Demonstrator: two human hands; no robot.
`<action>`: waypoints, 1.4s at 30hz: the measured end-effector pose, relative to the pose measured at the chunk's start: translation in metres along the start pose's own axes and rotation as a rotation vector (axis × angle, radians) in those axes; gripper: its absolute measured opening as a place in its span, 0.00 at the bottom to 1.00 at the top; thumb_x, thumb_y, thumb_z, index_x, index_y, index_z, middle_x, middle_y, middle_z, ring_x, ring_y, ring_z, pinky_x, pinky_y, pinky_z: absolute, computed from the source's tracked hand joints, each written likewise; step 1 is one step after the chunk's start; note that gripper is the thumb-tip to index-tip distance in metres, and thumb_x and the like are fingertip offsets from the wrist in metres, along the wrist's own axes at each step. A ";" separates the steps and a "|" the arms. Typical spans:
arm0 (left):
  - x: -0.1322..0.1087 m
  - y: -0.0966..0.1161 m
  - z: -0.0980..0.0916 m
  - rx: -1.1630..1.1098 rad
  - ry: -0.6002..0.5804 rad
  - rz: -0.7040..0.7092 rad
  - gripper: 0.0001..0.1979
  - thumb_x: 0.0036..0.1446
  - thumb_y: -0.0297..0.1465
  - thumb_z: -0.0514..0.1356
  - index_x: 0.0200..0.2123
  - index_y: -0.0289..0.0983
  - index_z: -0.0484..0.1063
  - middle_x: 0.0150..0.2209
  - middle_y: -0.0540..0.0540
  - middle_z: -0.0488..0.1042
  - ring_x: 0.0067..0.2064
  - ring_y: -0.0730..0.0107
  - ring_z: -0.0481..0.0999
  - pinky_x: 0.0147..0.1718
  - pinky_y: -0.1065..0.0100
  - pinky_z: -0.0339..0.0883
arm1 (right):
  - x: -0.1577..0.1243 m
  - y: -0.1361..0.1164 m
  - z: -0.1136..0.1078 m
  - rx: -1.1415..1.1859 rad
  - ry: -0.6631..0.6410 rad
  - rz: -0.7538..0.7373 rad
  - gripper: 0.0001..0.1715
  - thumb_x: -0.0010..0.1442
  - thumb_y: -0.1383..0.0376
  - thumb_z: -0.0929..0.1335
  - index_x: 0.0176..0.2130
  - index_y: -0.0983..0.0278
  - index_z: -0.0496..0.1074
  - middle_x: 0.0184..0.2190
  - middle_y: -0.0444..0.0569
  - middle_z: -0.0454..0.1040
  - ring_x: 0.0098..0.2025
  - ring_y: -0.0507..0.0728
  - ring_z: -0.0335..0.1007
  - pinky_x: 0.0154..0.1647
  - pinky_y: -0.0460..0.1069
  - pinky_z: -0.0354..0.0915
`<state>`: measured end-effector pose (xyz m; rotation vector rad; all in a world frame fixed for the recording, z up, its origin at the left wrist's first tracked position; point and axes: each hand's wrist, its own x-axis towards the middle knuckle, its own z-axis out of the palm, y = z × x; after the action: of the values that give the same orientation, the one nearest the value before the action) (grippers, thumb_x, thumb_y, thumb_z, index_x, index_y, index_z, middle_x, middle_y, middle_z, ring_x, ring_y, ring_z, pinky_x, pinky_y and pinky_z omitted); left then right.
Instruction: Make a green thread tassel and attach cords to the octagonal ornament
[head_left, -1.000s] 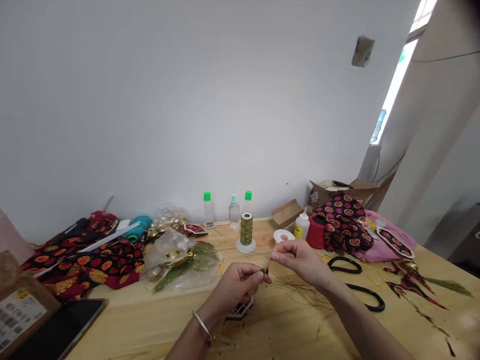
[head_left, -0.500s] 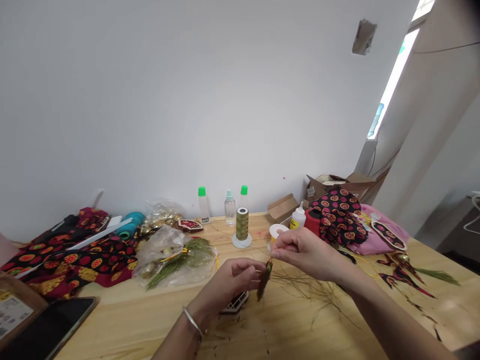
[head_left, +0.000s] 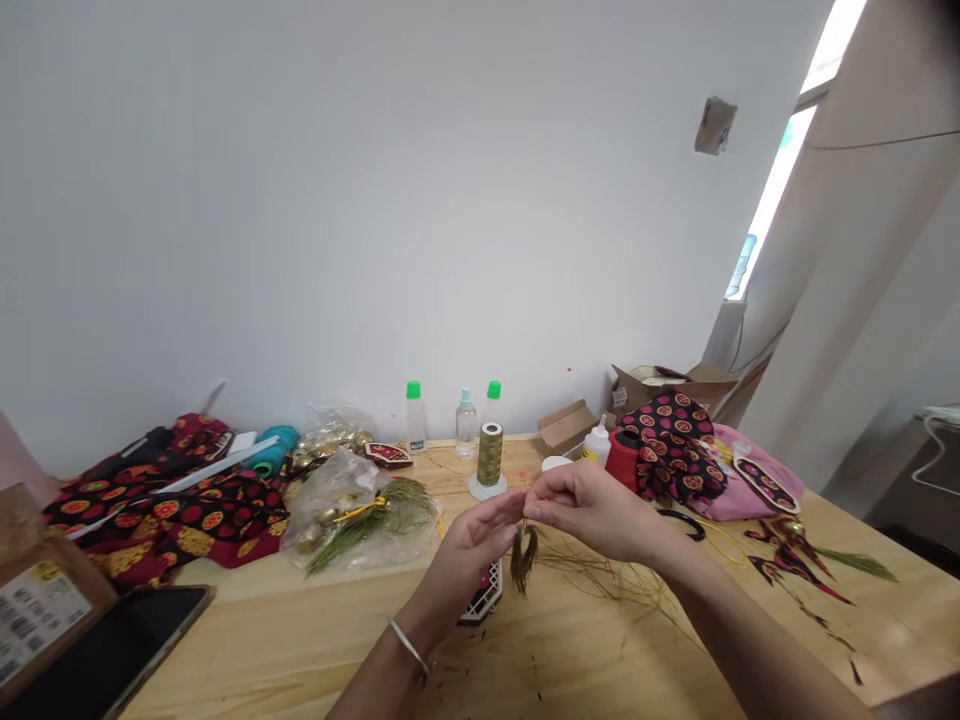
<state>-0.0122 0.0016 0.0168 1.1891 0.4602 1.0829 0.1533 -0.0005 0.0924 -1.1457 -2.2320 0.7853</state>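
Observation:
A small olive-green thread tassel (head_left: 523, 565) hangs above the table, its strands bent over into a loop. My right hand (head_left: 596, 510) pinches its thin orange-looking cord at the top, thumb against forefinger. From the other side, my left hand (head_left: 476, 545) meets it, with thumb and fingertips closed at the tassel's upper end; the exact grip is partly hidden. Below my left hand lies a dark red ornament with a pale lattice edge (head_left: 484, 600), partly covered by the hand. Loose olive threads (head_left: 615, 580) are spread under my right forearm.
Behind my hands stand an olive thread spool (head_left: 490, 455), a clear bottle (head_left: 466, 430) and a glue bottle (head_left: 597, 441). Patterned fabric (head_left: 217, 510), a plastic bag with green tassels (head_left: 360, 525) and a phone (head_left: 127, 650) lie left. A red spool (head_left: 622, 462) stands right.
The tassel has turned, and its looped strands now show from the front. My hands have come closer together at its top. The camera view has shifted slightly.

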 end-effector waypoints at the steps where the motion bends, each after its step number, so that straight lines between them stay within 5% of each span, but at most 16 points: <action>1: -0.001 0.001 0.001 0.010 -0.033 0.005 0.18 0.48 0.29 0.59 0.45 0.38 0.69 0.45 0.43 0.71 0.48 0.63 0.67 0.50 0.63 0.54 | 0.002 0.000 0.002 0.013 0.001 0.004 0.16 0.53 0.59 0.62 0.22 0.67 0.67 0.16 0.39 0.51 0.19 0.46 0.44 0.17 0.42 0.43; 9: -0.004 0.001 0.002 0.076 -0.116 -0.042 0.14 0.49 0.32 0.58 0.40 0.34 0.72 0.38 0.41 0.74 0.45 0.61 0.68 0.46 0.64 0.56 | 0.010 0.009 0.007 0.233 -0.090 0.039 0.16 0.53 0.59 0.62 0.22 0.67 0.67 0.15 0.41 0.62 0.18 0.47 0.52 0.18 0.42 0.48; 18: -0.001 -0.010 -0.001 0.068 0.040 -0.147 0.10 0.46 0.32 0.61 0.33 0.34 0.74 0.27 0.46 0.74 0.32 0.72 0.71 0.36 0.70 0.60 | 0.011 0.026 0.010 0.412 -0.036 0.046 0.17 0.50 0.57 0.65 0.22 0.68 0.68 0.16 0.41 0.62 0.19 0.46 0.54 0.20 0.42 0.50; 27: 0.003 -0.018 0.003 -0.043 0.044 -0.248 0.10 0.43 0.33 0.63 0.27 0.31 0.74 0.21 0.48 0.70 0.26 0.73 0.71 0.34 0.67 0.63 | 0.007 0.031 0.018 0.512 0.069 0.074 0.16 0.46 0.57 0.67 0.22 0.70 0.69 0.18 0.42 0.62 0.22 0.47 0.56 0.22 0.43 0.53; 33: 0.003 -0.015 0.004 -0.042 0.043 -0.277 0.08 0.45 0.32 0.62 0.28 0.31 0.74 0.22 0.47 0.73 0.26 0.74 0.71 0.33 0.70 0.63 | 0.005 0.032 0.016 0.489 0.116 0.054 0.15 0.46 0.58 0.68 0.22 0.69 0.69 0.18 0.42 0.62 0.21 0.47 0.55 0.21 0.42 0.52; 42: 0.007 -0.010 0.000 -0.197 -0.122 -0.177 0.15 0.51 0.28 0.53 0.42 0.30 0.70 0.39 0.38 0.73 0.44 0.60 0.69 0.46 0.61 0.55 | 0.004 0.029 0.016 0.546 0.043 0.069 0.16 0.48 0.57 0.66 0.21 0.68 0.68 0.16 0.42 0.66 0.20 0.48 0.61 0.22 0.44 0.58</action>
<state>-0.0049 0.0082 0.0096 1.0140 0.3484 0.8775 0.1568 0.0125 0.0614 -0.9553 -1.7812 1.2835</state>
